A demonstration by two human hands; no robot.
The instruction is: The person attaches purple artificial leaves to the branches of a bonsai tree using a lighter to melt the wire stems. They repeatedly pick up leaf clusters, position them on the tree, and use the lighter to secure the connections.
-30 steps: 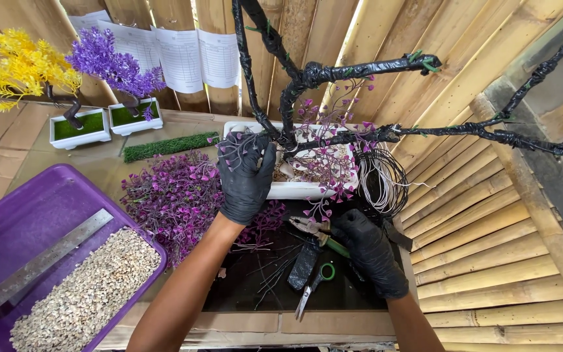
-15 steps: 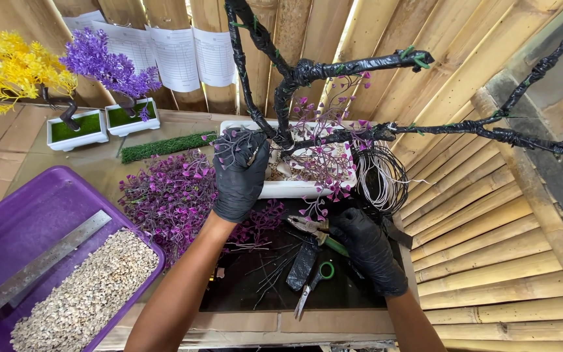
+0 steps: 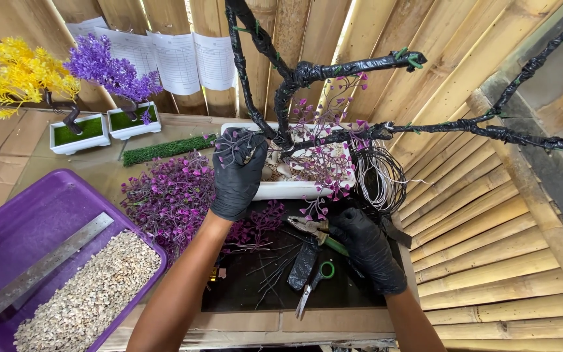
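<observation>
The left hand (image 3: 237, 171) pinches a purple leaf sprig (image 3: 232, 140) against the black-wrapped tree trunk (image 3: 280, 107) in its white pot (image 3: 275, 189), seemingly mid-attachment, while the right hand (image 3: 366, 248) closes on pliers (image 3: 314, 228) lying on the counter (image 3: 242, 319).

Black branches (image 3: 333, 68) and wire coil (image 3: 379, 176) crowd the planter (image 3: 281, 189)
</observation>
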